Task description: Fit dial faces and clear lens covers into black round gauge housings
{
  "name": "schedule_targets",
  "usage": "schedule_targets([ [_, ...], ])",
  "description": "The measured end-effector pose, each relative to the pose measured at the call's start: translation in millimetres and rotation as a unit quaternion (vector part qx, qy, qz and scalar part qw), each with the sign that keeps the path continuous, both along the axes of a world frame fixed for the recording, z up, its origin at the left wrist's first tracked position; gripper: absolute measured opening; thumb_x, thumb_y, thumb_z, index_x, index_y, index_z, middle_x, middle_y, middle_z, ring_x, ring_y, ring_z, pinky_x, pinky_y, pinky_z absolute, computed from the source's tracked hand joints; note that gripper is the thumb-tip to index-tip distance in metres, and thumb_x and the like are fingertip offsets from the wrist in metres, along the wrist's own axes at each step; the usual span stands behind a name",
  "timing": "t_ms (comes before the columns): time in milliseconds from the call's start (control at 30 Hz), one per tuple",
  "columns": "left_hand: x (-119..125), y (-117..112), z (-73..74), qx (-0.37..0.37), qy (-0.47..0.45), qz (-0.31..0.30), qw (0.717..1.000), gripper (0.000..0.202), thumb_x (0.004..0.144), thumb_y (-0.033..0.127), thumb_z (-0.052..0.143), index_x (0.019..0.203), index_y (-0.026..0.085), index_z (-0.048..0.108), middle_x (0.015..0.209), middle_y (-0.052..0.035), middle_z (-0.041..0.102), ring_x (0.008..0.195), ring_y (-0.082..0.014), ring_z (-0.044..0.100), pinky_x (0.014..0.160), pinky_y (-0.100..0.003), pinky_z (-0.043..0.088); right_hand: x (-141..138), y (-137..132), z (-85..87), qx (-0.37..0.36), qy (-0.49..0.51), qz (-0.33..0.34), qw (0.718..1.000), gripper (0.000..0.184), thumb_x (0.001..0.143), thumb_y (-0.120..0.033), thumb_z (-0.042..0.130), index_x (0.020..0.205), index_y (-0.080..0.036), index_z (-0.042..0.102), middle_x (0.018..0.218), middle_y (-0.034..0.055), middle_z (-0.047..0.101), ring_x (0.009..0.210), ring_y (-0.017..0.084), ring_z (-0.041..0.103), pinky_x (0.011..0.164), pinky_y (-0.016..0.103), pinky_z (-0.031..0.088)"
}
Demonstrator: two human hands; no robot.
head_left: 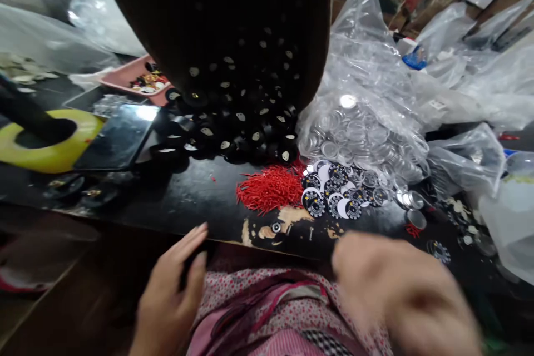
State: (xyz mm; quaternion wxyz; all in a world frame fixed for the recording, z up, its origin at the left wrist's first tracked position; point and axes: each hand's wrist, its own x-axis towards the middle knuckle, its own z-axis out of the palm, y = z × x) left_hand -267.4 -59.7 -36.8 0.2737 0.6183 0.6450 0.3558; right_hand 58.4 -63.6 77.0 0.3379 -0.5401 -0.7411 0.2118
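My left hand (173,292) rests at the near edge of the black table (183,200), fingers pressed together around a small dark object I cannot make out. My right hand (400,295) is smeared by motion over my lap and the table's edge, so its fingers cannot be read. Ahead lies a pile of thin red needles (271,186), next to several black-and-white printed dials (329,192). A heap of black round parts (242,128) spills from a dark sack (217,16).
A clear plastic bag of round transparent covers (362,133) sits at the right, with more plastic bags (471,161) beyond it. A dark phone (119,136), a yellow ring-shaped tool (50,142) and a pink tray (133,78) stand at the left. Cardboard boxes are at the back.
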Motion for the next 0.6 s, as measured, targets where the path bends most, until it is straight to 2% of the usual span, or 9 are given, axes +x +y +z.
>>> schedule_targets([
  [33, 19.3, 14.6, -0.3, 0.033, 0.027, -0.066, 0.997, 0.044, 0.093, 0.029, 0.055, 0.136, 0.04, 0.05, 0.146, 0.0057, 0.051, 0.138, -0.0295, 0.043, 0.121, -0.05, 0.026, -2.9, 12.2, -18.1, -0.013, -0.019, 0.01, 1.0, 0.041, 0.092, -0.062, 0.047, 0.104, -0.032, 0.072, 0.105, 0.0064, 0.072, 0.103, 0.022, 0.066, 0.086, 0.038, 0.055],
  [67, 38.0, 30.6, -1.3, 0.08, 0.059, -0.118, 0.988, 0.044, 0.093, 0.028, 0.055, 0.137, 0.034, 0.05, 0.147, 0.0, 0.052, 0.141, -0.0293, 0.04, 0.121, -0.05, 0.025, -4.9, 24.6, -38.4, -0.01, -0.077, -0.021, 0.997, 0.042, 0.093, -0.056, 0.05, 0.122, -0.03, 0.065, 0.121, 0.0093, 0.067, 0.117, 0.025, 0.06, 0.098, 0.046, 0.05],
  [100, 55.2, 47.1, -3.0, 0.132, 0.095, -0.151, 0.975, 0.045, 0.093, 0.031, 0.056, 0.138, 0.028, 0.051, 0.147, -0.0056, 0.052, 0.142, -0.0314, 0.038, 0.12, -0.053, 0.023, -5.5, 36.5, -59.4, -0.008, -0.151, -0.04, 0.988, 0.054, 0.091, -0.058, 0.054, 0.134, -0.026, 0.057, 0.137, 0.0142, 0.057, 0.131, 0.03, 0.05, 0.108, 0.057, 0.039],
  [167, 83.1, 78.0, -7.3, 0.156, 0.171, -0.206, 0.951, 0.053, 0.09, 0.036, 0.06, 0.141, 0.024, 0.049, 0.155, -0.0117, 0.041, 0.147, -0.0352, 0.027, 0.119, -0.059, 0.018, -1.7, 57.9, -97.2, -0.006, -0.264, -0.035, 0.964, 0.073, 0.088, -0.063, 0.055, 0.147, -0.021, 0.042, 0.155, 0.0205, 0.034, 0.145, 0.038, 0.027, 0.112, 0.07, 0.02],
  [233, 101.3, 102.6, -11.6, 0.155, 0.228, -0.247, 0.929, 0.064, 0.087, 0.044, 0.064, 0.145, 0.026, 0.045, 0.159, -0.0127, 0.032, 0.148, -0.037, 0.022, 0.118, -0.063, 0.014, 7.2, 76.5, -121.9, 0.0, -0.323, -0.015, 0.946, 0.076, 0.09, -0.064, 0.05, 0.152, -0.024, 0.034, 0.159, 0.0181, 0.028, 0.148, 0.038, 0.021, 0.113, 0.071, 0.015],
  [300, 111.5, 120.0, -14.7, 0.147, 0.26, -0.262, 0.918, 0.068, 0.085, 0.05, 0.065, 0.146, 0.03, 0.043, 0.161, -0.0115, 0.029, 0.148, -0.0368, 0.021, 0.119, -0.063, 0.013, 18.1, 94.6, -133.0, 0.008, -0.349, -0.01, 0.937, 0.073, 0.091, -0.065, 0.046, 0.152, -0.028, 0.032, 0.159, 0.0147, 0.03, 0.147, 0.036, 0.023, 0.114, 0.07, 0.016],
  [433, 116.5, 135.8, -13.8, 0.129, 0.282, -0.233, 0.922, 0.061, 0.09, 0.048, 0.059, 0.146, 0.029, 0.044, 0.16, -0.0109, 0.031, 0.147, -0.0351, 0.026, 0.118, -0.063, 0.019, 34.7, 131.3, -138.1, 0.04, -0.353, -0.048, 0.934, 0.068, 0.092, -0.065, 0.043, 0.15, -0.031, 0.036, 0.156, 0.0111, 0.036, 0.145, 0.036, 0.029, 0.114, 0.068, 0.02],
  [500, 112.4, 137.8, -6.5, 0.129, 0.267, -0.235, 0.926, 0.059, 0.09, 0.045, 0.058, 0.145, 0.026, 0.045, 0.159, -0.0121, 0.033, 0.147, -0.0351, 0.026, 0.117, -0.064, 0.022, 37.5, 144.2, -140.8, 0.058, -0.347, -0.06, 0.934, 0.067, 0.092, -0.065, 0.043, 0.15, -0.031, 0.037, 0.156, 0.0102, 0.037, 0.145, 0.036, 0.03, 0.114, 0.068, 0.021],
  [600, 96.1, 148.8, 16.0, 0.16, 0.202, -0.252, 0.933, 0.046, 0.093, 0.036, 0.055, 0.138, 0.023, 0.054, 0.154, -0.011, 0.043, 0.145, -0.0311, 0.032, 0.118, -0.06, 0.025, 36.9, 149.5, -145.4, 0.072, -0.343, -0.067, 0.934, 0.067, 0.093, -0.064, 0.043, 0.151, -0.032, 0.035, 0.156, 0.0082, 0.037, 0.144, 0.035, 0.033, 0.113, 0.067, 0.026],
])
